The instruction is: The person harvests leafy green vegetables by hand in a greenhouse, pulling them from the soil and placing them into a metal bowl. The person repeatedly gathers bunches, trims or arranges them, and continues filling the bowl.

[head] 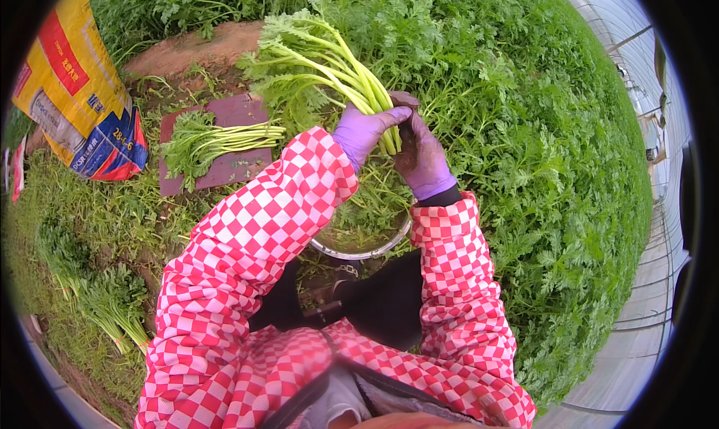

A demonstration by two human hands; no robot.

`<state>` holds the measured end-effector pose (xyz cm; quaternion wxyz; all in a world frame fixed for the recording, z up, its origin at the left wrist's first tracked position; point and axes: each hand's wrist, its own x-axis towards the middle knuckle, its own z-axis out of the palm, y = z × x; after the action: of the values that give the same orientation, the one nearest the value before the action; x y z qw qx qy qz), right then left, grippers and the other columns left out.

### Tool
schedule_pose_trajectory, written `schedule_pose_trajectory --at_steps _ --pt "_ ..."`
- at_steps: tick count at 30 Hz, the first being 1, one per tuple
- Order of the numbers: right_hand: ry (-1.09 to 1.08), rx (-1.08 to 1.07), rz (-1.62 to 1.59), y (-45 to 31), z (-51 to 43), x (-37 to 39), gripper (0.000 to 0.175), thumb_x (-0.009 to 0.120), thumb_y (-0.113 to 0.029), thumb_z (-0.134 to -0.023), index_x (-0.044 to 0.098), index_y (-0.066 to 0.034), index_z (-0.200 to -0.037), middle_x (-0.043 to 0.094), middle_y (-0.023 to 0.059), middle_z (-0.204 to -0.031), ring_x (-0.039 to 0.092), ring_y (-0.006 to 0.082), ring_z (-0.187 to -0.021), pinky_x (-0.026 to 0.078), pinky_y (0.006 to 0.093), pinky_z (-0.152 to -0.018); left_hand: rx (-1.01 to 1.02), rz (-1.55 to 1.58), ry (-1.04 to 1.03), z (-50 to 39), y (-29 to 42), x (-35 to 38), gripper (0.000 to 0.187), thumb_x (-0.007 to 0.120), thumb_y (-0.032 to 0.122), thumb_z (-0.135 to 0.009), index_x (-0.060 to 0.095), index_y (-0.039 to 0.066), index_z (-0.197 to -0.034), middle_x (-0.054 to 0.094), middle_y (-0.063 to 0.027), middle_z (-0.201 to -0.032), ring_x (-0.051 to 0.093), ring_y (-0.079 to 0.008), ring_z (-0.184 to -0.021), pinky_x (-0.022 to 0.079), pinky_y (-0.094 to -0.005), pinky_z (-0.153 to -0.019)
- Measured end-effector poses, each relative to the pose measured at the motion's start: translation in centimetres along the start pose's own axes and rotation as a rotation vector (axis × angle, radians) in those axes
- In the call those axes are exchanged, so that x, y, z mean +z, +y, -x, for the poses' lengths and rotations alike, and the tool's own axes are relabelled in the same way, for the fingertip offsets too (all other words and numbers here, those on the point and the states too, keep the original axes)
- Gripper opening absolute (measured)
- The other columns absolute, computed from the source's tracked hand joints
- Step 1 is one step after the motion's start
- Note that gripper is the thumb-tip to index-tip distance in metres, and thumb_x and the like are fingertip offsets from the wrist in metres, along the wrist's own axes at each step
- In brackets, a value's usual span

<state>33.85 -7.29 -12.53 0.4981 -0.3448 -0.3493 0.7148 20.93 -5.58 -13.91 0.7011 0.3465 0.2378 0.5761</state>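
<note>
A bunch of leafy chrysanthemum greens [359,83] is gripped in my left hand [365,128], which wears a purple glove. Its leaves fan out to the upper left, and its pale stem ends point down. My right hand [418,154], in a soil-stained purple glove, closes around the stems from the right; some of its fingers are hidden behind them. Left of the hands, a smaller bunch of greens [224,140] lies on a dark red board [241,110]. Beneath my hands is a round basin with a metallic rim [365,255], with loose greens in it.
Dense growing greens [539,193] fill the right side. A yellow fertilizer bag [84,86] bearing writing stands at the upper left. Several tied bunches [115,302] lie on the littered ground at the lower left. Plastic greenhouse sheeting [646,272] curves along the far right.
</note>
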Motion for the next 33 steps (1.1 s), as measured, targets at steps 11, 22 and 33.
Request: schedule_pose_trajectory --at_steps 11,22,33 --pt "-0.141 0.157 0.399 -2.4 2.7 -0.8 0.04 0.06 -0.017 -0.093 0.047 -0.007 -0.13 0.06 0.0035 -0.079 0.049 0.0078 -0.056 0.036 0.0195 -0.046 -0.205 -0.34 -0.43 1.2 3.1 -0.4 0.04 0.069 0.033 -0.087 0.063 0.005 -0.115 0.068 -0.0061 -0.102 0.065 -0.0158 -0.085 0.055 -0.0304 -0.065" --pt "-0.102 0.267 0.595 -4.6 3.1 -0.7 0.039 0.055 -0.021 -0.096 0.047 -0.0001 -0.128 0.067 0.0042 -0.093 0.045 0.0022 -0.053 0.032 0.0161 -0.043 0.363 -1.544 0.317 1.3 5.0 -2.8 0.048 0.063 0.046 -0.084 0.059 0.011 -0.117 0.057 -0.0129 -0.097 0.056 -0.0284 -0.093 0.045 -0.0408 -0.083" --pt "-0.166 0.29 0.634 -5.1 3.2 0.2 0.035 0.055 -0.023 -0.096 0.053 0.0009 -0.121 0.054 -0.0025 -0.069 0.041 0.0028 -0.049 0.029 0.0173 -0.043 0.396 -1.472 0.182 1.3 4.4 -4.1 0.051 0.063 0.047 -0.082 0.057 0.016 -0.122 0.059 -0.0125 -0.104 0.056 -0.0303 -0.099 0.044 -0.0422 -0.088"
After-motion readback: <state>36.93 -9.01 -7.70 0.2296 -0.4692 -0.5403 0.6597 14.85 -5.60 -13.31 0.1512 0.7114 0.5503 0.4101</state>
